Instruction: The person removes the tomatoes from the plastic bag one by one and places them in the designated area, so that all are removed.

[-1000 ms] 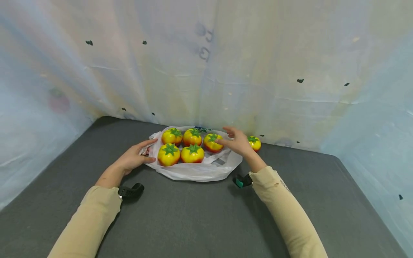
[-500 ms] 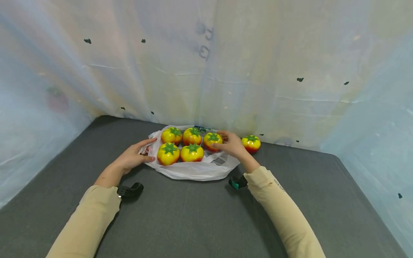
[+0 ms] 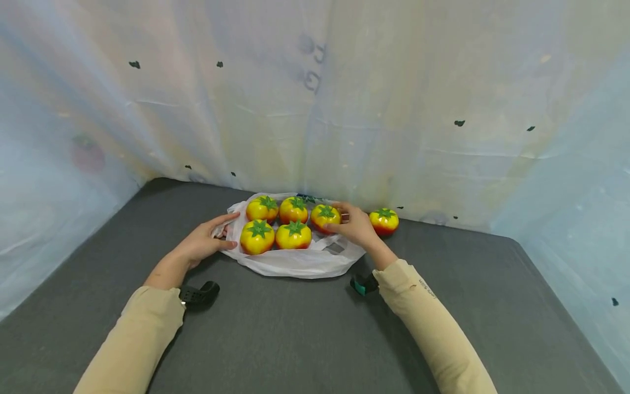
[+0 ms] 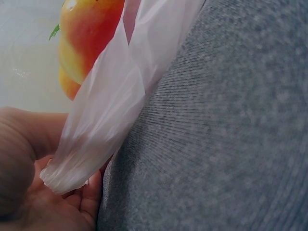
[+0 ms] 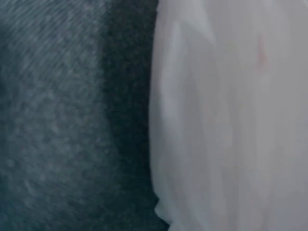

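Observation:
Several glossy yellow-red tomatoes (image 3: 258, 237) with green star-shaped tops sit in a spread white plastic bag (image 3: 295, 265). My left hand (image 3: 203, 241) holds the bag's left end, thumb in front and index finger stretched along the rim. In the left wrist view, bunched plastic (image 4: 96, 130) lies across the palm, with the fingers (image 4: 89, 197) bent beneath it. At the bag's right side, my right hand (image 3: 358, 225) pinches the rightmost bagged tomato (image 3: 322, 218) between thumb and fingers. The right wrist view shows only the bag's wall (image 5: 221, 120) and dark cloth.
Another tomato (image 3: 384, 221) stands outside the bag, just beyond my right hand. A dark grey cloth-covered table (image 3: 275, 334) lies beneath everything. Pale plastic sheeting (image 3: 394, 98) rises right behind the table and along both sides.
My right hand has moved slightly left and its fingers have closed in around the rightmost bagged tomato, uncovering more of the outside one. The left hand and the bag stay in place.

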`<state>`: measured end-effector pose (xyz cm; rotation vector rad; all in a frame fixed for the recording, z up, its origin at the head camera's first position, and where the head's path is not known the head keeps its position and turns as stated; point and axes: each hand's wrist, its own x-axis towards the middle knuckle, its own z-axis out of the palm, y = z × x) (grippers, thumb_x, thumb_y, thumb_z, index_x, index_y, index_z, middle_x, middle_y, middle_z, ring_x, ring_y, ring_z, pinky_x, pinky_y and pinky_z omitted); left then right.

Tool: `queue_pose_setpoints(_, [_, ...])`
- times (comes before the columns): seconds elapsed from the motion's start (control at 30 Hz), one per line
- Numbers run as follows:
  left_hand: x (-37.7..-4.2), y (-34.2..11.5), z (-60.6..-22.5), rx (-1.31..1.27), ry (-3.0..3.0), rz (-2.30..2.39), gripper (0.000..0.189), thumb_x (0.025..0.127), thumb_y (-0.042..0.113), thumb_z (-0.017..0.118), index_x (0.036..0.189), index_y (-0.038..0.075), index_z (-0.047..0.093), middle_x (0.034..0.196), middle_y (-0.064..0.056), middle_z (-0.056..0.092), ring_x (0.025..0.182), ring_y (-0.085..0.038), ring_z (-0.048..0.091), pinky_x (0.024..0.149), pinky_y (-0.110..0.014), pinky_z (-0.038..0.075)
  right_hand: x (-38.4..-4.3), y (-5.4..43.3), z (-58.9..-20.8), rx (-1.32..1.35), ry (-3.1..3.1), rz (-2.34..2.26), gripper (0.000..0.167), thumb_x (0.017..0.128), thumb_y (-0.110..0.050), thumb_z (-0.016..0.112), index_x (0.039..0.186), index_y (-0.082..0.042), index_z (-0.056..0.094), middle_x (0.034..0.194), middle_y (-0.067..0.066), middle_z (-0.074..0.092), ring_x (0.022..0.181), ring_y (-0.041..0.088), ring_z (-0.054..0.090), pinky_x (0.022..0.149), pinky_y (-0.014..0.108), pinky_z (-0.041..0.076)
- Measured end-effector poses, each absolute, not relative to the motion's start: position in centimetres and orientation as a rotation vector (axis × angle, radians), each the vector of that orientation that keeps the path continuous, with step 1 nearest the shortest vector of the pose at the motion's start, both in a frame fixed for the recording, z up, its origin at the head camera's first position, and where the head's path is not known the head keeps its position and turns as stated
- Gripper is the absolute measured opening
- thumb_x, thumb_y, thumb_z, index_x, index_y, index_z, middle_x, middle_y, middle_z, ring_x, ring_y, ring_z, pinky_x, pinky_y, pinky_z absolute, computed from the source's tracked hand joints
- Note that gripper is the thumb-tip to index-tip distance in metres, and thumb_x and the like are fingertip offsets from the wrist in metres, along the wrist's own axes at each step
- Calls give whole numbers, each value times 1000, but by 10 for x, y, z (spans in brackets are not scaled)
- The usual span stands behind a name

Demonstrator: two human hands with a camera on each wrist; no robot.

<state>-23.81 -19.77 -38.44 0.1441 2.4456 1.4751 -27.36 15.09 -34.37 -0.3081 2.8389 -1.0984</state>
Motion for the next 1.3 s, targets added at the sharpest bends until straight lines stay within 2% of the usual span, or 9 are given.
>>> queue_pose_setpoints(0.3, [-238, -198, -386, 159, 2464, 1451, 80, 86, 14, 70, 153, 20, 27, 159, -25, 7, 144, -48, 3, 109, -70, 5, -268, 152, -345, -290, 2842, -1147, 60, 84, -26, 74, 138, -10, 51, 137, 16, 53, 121, 33, 54, 100, 45, 47])
queue_pose_setpoints(1.03, [-239, -198, -385, 179, 2436, 1477, 79, 87, 12, 69, 153, 18, 26, 159, -25, 4, 144, -48, 1, 110, -70, 5, -254, 166, -321, -283, 2847, -1225, 59, 85, -27, 73, 139, -17, 50, 140, 15, 50, 123, 33, 53, 96, 45, 50])
queue_pose_setpoints(1.3, [-238, -198, -384, 166, 2435, 1463, 80, 87, 13, 69, 153, 18, 25, 159, -25, 4, 144, -48, 1, 109, -70, 5, -250, 171, -314, -289, 2841, -1257, 59, 86, -25, 72, 140, -14, 49, 138, 15, 51, 122, 32, 54, 96, 44, 50])
